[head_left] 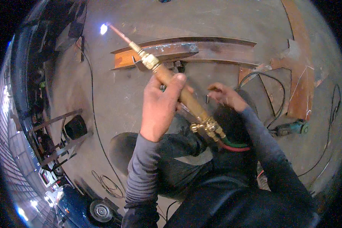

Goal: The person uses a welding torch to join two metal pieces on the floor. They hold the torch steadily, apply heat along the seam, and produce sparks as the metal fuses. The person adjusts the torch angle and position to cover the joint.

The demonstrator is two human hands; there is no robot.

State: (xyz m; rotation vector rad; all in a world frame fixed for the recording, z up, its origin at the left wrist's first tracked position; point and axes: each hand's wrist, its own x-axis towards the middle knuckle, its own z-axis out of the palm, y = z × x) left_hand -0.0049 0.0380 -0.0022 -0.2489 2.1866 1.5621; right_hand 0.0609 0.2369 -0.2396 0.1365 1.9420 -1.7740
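My left hand grips the brown barrel of a brass cutting torch, tilted up toward the upper left. A bright bluish-white flame glows at its copper tip. Red and green hoses leave the valves at its lower end. Right of the torch, my right hand is blurred, fingers curled around something small I cannot make out. Behind the torch a rusty steel beam lies on the concrete floor, with a dark piece partly hidden below it.
Rusty plates lie at right with looped cables and a teal angle grinder. At left are a metal frame, a black bucket and a long cable. A dark car stands lower left.
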